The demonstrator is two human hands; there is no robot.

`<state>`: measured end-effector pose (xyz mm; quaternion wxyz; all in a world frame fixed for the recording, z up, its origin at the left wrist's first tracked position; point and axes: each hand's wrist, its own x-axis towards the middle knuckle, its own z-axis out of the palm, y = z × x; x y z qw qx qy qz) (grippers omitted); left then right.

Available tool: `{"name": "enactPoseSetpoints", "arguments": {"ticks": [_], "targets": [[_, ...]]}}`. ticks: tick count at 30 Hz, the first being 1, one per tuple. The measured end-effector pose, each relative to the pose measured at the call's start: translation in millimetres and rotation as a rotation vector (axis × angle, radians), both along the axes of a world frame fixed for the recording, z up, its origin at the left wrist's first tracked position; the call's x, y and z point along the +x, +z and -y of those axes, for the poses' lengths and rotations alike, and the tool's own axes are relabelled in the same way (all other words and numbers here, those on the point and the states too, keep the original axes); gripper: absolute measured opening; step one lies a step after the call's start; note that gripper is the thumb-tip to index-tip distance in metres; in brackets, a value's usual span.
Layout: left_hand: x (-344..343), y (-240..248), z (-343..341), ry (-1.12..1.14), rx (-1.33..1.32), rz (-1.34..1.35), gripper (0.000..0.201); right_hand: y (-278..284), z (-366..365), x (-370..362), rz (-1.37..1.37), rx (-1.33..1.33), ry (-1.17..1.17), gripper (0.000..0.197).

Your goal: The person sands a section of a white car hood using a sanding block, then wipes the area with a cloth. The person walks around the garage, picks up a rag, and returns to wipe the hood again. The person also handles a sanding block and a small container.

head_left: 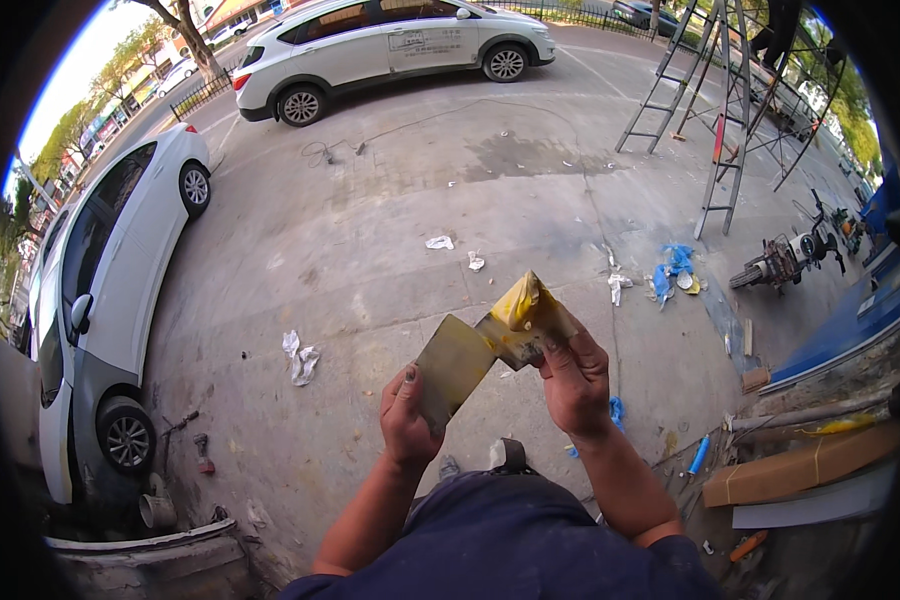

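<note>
My left hand [407,420] is closed around the lower end of a flat, rectangular olive-tan putty spreader [453,366], thumb along its edge. In my right hand [578,388] is a putty scraper [532,346], its flat blade smeared with dark and yellow stains. A pale yellow mound of putty [520,303] sits on the far end of that scraper. The two tools meet, or nearly so, at their inner edges in front of my body; whether they touch I cannot tell. My fingers hide the near end of the scraper.
A white car [130,230] stands at the left, another [395,50] at the far side. Stepladders [730,130] and a motorbike [795,255] are at the right. Blue plastic [675,265] and white paper scraps [303,362] litter the concrete. Long cardboard [800,465] lies near right.
</note>
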<state>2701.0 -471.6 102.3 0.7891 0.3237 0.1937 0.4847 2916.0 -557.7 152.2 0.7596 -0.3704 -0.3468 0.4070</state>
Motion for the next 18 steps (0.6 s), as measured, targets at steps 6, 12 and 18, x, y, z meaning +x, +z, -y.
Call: {"name": "enactPoseSetpoints", "arguments": {"ticks": [6,12,18], "targets": [[-1.0,-9.6,-1.8,-0.071,-0.111,0.106,0.049,0.7,-1.9,7.2,0.865,0.046,0.011,0.047],[8.6,9.2,-6.8,0.007,0.043,-0.088,0.048,3.1,-3.3,3.8,1.216,0.080,-0.448,0.053],[21.7,18.4,-13.9,0.200,0.103,-0.073,0.055,2.5,-1.4,-21.4,1.446,0.170,-0.222,0.051]]}}
